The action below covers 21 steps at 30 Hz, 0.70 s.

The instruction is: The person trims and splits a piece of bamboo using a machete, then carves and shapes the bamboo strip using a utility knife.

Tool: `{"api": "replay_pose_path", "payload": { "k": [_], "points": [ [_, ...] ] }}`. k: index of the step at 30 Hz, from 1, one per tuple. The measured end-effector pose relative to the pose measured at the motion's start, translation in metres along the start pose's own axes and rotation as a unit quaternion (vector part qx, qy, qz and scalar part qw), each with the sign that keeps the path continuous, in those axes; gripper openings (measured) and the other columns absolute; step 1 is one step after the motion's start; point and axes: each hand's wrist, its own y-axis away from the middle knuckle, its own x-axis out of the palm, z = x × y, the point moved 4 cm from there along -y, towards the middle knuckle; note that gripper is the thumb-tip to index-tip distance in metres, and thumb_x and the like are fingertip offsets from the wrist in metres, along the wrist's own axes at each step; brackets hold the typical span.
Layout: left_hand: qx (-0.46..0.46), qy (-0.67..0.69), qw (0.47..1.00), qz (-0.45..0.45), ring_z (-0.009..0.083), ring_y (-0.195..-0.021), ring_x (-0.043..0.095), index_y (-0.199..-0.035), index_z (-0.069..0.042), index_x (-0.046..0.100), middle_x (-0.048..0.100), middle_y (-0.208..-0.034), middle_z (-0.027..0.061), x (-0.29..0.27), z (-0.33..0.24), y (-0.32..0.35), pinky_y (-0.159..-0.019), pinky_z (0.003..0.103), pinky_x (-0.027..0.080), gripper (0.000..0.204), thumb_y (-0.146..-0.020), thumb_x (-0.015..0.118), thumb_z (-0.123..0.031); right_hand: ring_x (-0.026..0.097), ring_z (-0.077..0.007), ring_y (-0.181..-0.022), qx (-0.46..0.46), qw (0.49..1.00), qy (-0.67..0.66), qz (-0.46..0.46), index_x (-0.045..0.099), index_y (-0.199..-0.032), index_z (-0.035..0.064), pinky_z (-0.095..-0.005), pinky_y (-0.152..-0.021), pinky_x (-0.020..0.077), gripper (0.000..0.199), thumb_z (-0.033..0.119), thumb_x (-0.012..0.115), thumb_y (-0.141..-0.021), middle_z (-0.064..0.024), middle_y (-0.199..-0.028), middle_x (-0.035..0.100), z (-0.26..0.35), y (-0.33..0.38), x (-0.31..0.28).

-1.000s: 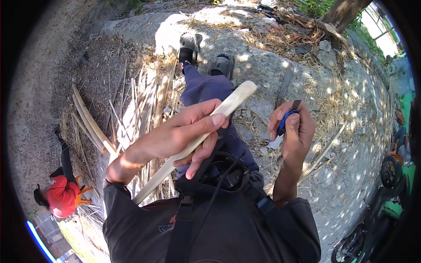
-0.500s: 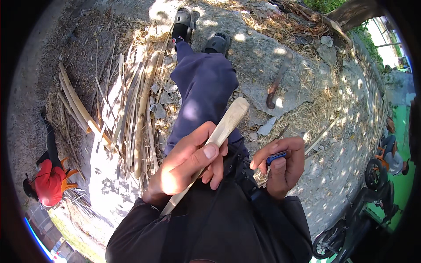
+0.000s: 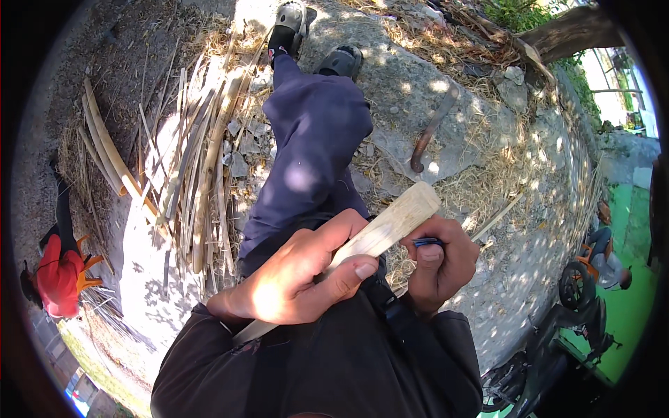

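Observation:
A long, flat, pale strip of wood or bamboo (image 3: 397,219) slants across my lap, its wide squared end up and to the right. My left hand (image 3: 306,272) is closed around its middle, thumb lying along the near side. The strip's lower end reaches past my left wrist over the dark shirt. In my right hand (image 3: 442,261) a small dark-blue object (image 3: 427,242) is pinched between thumb and bent fingers; most of it is hidden, so its kind is unclear. That hand is close beside the strip's wide end.
Long split bamboo strips (image 3: 202,167) lie piled to my left, with thicker curved poles (image 3: 108,150) beyond. A machete (image 3: 433,129) rests on the stony ground ahead. A person in red (image 3: 59,279) sits far left. Another person (image 3: 608,261) and a motorcycle (image 3: 578,320) are at the right.
The strip has tilted flatter, its wide end swinging right and down toward my right hand. My left hand has turned with it, and the view has shifted slightly.

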Motion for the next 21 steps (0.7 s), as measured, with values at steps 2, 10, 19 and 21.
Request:
{"api": "replay_pose_path", "payload": {
  "k": [2, 10, 19, 21],
  "points": [
    [-0.004, -0.003, 1.0, 0.003, 0.0071, -0.058, 0.046, -0.116, 0.001, 0.052, 0.051, -0.068, 0.0007, 0.0004, -0.0003, -0.0008, -0.055, 0.027, 0.037, 0.018, -0.107, 0.056, -0.014, 0.061, -0.0176, -0.055, -0.018, 1.0, 0.01, -0.009, 0.069, -0.09, -0.0018, -0.0292, -0.051, 0.0454, 0.024, 0.019, 0.065, -0.1, -0.0109, -0.076, 0.072, 0.0031, -0.0032, 0.0009],
    [-0.013, 0.016, 1.0, -0.004, 0.007, -0.058, 0.047, -0.116, 0.001, 0.052, 0.051, -0.067, 0.0006, 0.0033, 0.0017, -0.0016, -0.055, 0.028, 0.038, 0.02, -0.108, 0.056, -0.017, 0.064, -0.0187, -0.055, -0.052, 0.998, 0.041, 0.0, 0.07, -0.091, -0.0029, -0.0294, -0.051, 0.0467, 0.02, 0.015, 0.067, -0.098, -0.0111, -0.073, 0.07, 0.0074, -0.0102, 0.0027],
    [-0.025, 0.06, 0.998, -0.022, 0.0048, -0.058, 0.044, -0.126, 0.001, 0.041, 0.051, -0.067, 0.0001, 0.0053, 0.0006, 0.0011, -0.055, 0.025, 0.034, 0.03, -0.107, 0.057, -0.016, 0.062, -0.0188, -0.053, -0.053, 0.997, 0.046, -0.019, 0.07, -0.09, -0.003, -0.0305, -0.05, 0.045, 0.017, 0.013, 0.067, -0.097, -0.0103, -0.069, 0.066, 0.0069, -0.0087, 0.0028],
    [-0.03, 0.063, 0.997, -0.021, 0.0045, -0.058, 0.044, -0.127, 0.002, 0.04, 0.051, -0.067, 0.0001, 0.0052, 0.0008, 0.0012, -0.055, 0.025, 0.034, 0.031, -0.107, 0.057, -0.015, 0.061, -0.0188, -0.053, -0.054, 0.997, 0.049, -0.018, 0.07, -0.09, -0.003, -0.0306, -0.049, 0.0446, 0.017, 0.013, 0.067, -0.096, -0.0103, -0.069, 0.066, 0.0068, -0.0083, 0.003]
  ]
}}
